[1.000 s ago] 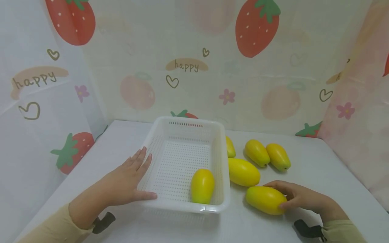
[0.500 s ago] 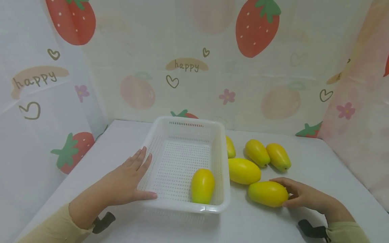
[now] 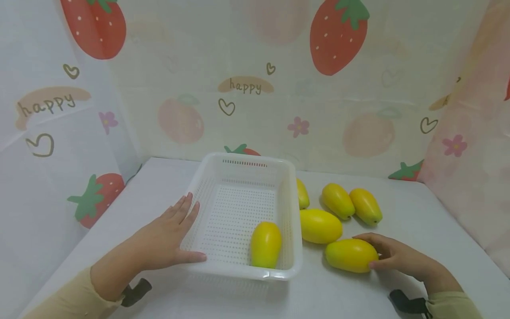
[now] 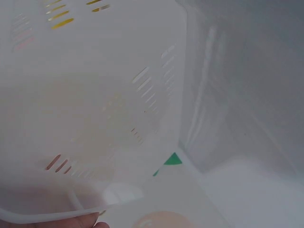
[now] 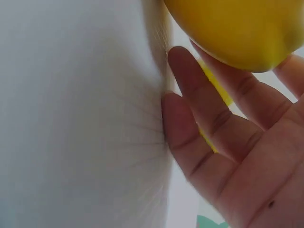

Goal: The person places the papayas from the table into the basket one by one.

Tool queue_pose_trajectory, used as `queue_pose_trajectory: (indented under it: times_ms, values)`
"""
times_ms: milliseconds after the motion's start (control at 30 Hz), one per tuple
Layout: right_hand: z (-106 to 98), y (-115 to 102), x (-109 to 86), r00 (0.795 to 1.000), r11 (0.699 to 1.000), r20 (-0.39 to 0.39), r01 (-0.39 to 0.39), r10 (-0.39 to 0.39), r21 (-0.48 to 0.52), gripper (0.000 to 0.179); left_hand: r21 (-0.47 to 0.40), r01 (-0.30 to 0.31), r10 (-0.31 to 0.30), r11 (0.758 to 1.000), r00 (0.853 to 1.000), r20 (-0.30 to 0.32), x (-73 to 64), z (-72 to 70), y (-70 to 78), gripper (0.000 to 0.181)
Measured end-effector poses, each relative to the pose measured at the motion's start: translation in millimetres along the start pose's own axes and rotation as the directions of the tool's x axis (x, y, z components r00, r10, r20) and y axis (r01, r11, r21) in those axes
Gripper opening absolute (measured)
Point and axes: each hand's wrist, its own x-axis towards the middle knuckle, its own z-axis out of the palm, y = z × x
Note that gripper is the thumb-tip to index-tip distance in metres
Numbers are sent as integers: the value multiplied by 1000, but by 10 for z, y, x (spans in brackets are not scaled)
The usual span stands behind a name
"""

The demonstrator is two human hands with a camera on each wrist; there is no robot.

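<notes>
My left hand (image 3: 165, 239) lies with fingers spread along the left side of a white plastic basket (image 3: 294, 212), thumb over its front rim. In the left wrist view, fingertips (image 4: 78, 222) show at the basket's rim. One yellow papaya (image 3: 265, 244) stands inside, in the front right corner. To the right of the basket, another papaya (image 3: 351, 255) lies on its side on the table. My right hand (image 3: 402, 259) holds that papaya's right end between thumb and fingers. In the right wrist view, its lower fingers (image 5: 183, 121) rest at the white table surface, below the papaya.
Close behind the held papaya lies another papaya (image 3: 320, 226), beside the basket. Two more, a left papaya (image 3: 338, 201) and a right papaya (image 3: 365, 206), lie farther back. One papaya (image 3: 302, 194) is partly hidden by the basket. A printed cloth wall (image 3: 247, 119) encloses the white table (image 3: 418, 212).
My right hand has shifted the papaya slightly away from me and to the right, then stayed almost still. The left hand and the basket have not moved.
</notes>
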Motion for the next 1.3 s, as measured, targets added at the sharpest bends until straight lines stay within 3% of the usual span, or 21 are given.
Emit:
queue_pose_trajectory:
  times_ms: [600,1300]
  values:
    - [-130,-55,-195,995,998,-92,37,-42,-53,54,-3,11,-11,1000,1000,9,-8,-25,22,116]
    - [-343,-234,-209,965,972,-118,235,-236,-17,53,6,7,-7,1000,1000,0,-11,-9,9,116]
